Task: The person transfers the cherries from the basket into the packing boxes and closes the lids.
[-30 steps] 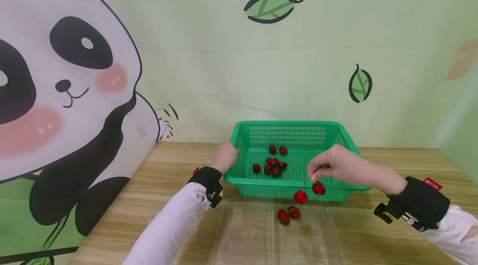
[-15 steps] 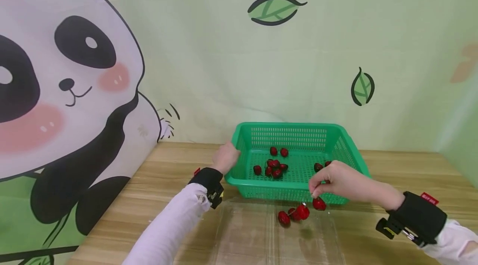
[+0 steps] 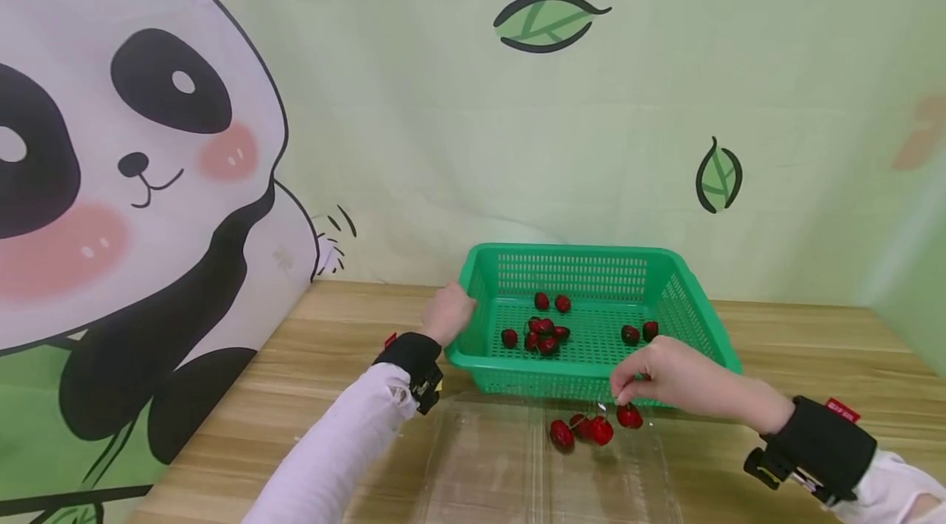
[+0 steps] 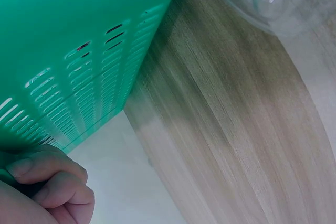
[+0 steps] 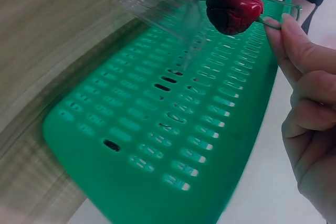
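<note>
My left hand (image 3: 448, 314) grips the left rim of a green plastic basket (image 3: 584, 368); in the left wrist view its curled fingers (image 4: 65, 179) lie at the basket's edge. My right hand (image 3: 668, 376) pinches the green stem of a dark red cherry (image 5: 233, 10) between thumb and forefinger. That cherry hangs over a clear plastic box (image 3: 480, 466) in front of the basket. Close to its left is another red cherry (image 3: 601, 430), beside two more, including the leftmost cherry (image 3: 562, 435), at the box's back part.
Inside the basket lie a cluster of cherries (image 3: 545, 327), two cherries (image 3: 640, 333) at the right and two at the back. Everything stands on a wood-grain table (image 3: 355, 319). Behind rises a pale green printed backdrop (image 3: 414, 138) with a panda.
My right hand has come down from the basket's front rim toward the clear box, the cherry with it. A neighbouring cherry has dropped lower too. My left hand stays on the rim.
</note>
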The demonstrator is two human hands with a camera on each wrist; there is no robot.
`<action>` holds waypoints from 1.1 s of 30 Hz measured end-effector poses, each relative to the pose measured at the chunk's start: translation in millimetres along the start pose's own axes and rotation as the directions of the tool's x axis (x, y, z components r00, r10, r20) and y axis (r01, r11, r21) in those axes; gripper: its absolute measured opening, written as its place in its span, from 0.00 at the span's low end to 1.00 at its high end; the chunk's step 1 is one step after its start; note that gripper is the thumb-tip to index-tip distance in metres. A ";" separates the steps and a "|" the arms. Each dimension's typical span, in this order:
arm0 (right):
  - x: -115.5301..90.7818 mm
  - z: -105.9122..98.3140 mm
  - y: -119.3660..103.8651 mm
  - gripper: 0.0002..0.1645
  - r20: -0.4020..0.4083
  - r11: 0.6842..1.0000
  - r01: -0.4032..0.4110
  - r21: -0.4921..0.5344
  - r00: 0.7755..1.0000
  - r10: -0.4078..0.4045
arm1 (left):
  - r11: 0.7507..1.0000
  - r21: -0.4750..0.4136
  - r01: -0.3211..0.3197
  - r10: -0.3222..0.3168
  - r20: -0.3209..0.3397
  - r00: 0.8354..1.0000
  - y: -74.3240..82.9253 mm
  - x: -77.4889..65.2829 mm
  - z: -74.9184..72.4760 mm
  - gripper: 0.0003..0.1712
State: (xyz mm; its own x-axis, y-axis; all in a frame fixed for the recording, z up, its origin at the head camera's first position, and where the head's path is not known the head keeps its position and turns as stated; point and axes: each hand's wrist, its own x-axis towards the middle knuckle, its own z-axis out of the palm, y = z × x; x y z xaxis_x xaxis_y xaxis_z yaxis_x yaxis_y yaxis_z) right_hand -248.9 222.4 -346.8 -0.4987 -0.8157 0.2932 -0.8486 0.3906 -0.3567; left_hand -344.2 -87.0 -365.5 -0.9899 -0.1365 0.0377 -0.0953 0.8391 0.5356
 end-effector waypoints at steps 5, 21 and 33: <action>-1.7 4.3 2.1 0.05 -0.007 0.999 0.003 -0.039 1.000 -0.004 | 1.000 -0.002 0.000 0.000 -0.002 1.000 -1.3 1.8 0.5 0.20; -4.2 16.6 2.9 0.07 -0.036 0.968 0.104 -0.230 0.993 -0.115 | 1.000 -0.011 0.004 -0.004 -0.012 1.000 0.3 -2.1 -0.9 0.19; -7.0 21.0 3.8 0.08 -0.006 0.960 0.094 -0.265 0.995 -0.099 | 1.000 0.001 -0.007 0.007 -0.013 1.000 -0.2 -0.1 0.3 0.19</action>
State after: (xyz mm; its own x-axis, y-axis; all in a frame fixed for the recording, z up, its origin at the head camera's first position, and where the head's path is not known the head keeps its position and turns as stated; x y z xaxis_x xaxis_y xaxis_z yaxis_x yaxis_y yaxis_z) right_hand -244.9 220.6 -368.9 -0.4135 -0.8477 0.3322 -0.9079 0.4115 -0.0799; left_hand -344.1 -87.0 -365.8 -0.9892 -0.1372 0.0524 -0.0883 0.8406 0.5344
